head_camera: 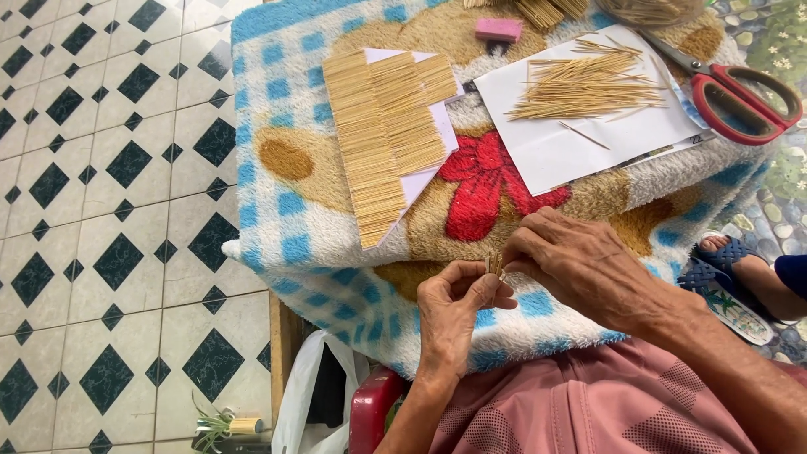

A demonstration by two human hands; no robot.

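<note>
My left hand (458,307) and my right hand (580,261) meet at the near edge of a towel-covered table (277,210). Both pinch a small bunch of thin wooden sticks (494,265) between their fingertips. Farther off lies a flat panel of glued sticks (382,134) on white paper. To its right a loose pile of sticks (588,84) rests on a white sheet (580,147).
Red-handled scissors (740,97) lie at the table's far right. A pink block (498,29) sits at the far edge. A white plastic bag (315,399) hangs below the table by a red stool edge (370,416). A sandalled foot (731,261) is at right. Tiled floor (109,210) spreads left.
</note>
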